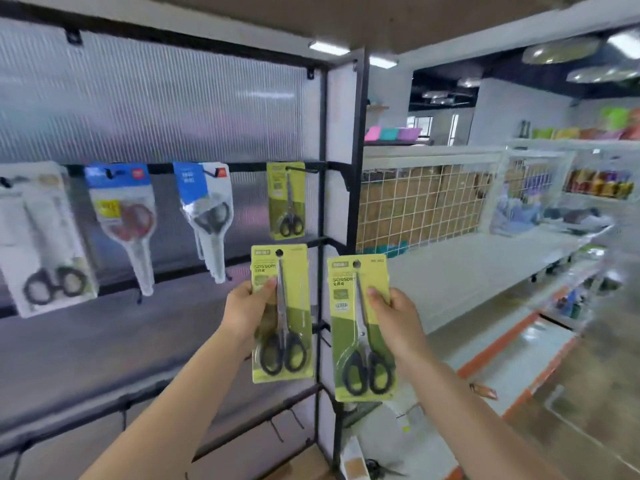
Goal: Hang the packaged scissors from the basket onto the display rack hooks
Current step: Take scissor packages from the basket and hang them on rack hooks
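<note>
My left hand (246,311) grips a green scissors pack (291,327) by its left edge, thumb on the front, held upright before the display rack (322,209). My right hand (394,315) holds a second green scissors pack (360,341) the same way, just right of the rack's post. Above them a third green pack (286,199) hangs from a hook (304,169) on the rack's upper rail. The basket is out of sight.
Further left on the same rail hang two blue-carded scissors packs (119,220) (207,209) and a white one (45,237). Bare hooks (322,329) stick out lower down. White wire shelving (450,206) and stocked shelves stand to the right.
</note>
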A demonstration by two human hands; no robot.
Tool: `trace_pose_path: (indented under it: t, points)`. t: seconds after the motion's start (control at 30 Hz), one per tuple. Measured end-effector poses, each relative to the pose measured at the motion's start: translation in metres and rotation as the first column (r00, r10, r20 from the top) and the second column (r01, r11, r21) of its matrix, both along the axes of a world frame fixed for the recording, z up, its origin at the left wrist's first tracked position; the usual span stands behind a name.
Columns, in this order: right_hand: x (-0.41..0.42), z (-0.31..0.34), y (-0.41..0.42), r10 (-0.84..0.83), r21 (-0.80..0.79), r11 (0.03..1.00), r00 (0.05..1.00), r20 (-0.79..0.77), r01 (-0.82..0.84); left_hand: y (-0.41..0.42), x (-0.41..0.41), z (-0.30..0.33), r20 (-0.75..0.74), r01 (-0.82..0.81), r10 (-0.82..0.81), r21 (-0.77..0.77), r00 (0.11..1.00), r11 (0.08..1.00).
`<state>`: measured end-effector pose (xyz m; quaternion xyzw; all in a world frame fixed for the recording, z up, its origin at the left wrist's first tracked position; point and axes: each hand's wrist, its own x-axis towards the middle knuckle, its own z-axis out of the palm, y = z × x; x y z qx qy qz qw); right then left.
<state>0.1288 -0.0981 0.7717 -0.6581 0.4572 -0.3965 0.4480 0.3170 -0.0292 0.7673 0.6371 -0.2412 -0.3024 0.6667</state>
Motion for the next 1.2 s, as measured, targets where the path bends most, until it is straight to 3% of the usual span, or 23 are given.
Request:
trace_pose_path:
  t: [0.5, 0.97, 1.2]
  points:
    - [0.086, 0.093, -0.082, -0.006, -0.128, 0.992, 0.998, 0.065, 0.014, -0.086, 0.070, 0.061, 0.017, -0.009, 0.012, -0.147, 1.000, 0.989]
    - [0.132, 0.097, -0.144, 0.003, -0.136, 0.991, 0.987, 0.158, 0.019, -0.129, 0.110, 0.075, 0.033, 0.042, -0.037, -0.180, 0.999, 0.983]
    - [0.146, 0.095, -0.161, -0.007, -0.166, 0.986, 0.994, 0.110, 0.025, -0.136, 0.115, 0.078, 0.045, 0.040, -0.031, -0.220, 0.999, 0.975]
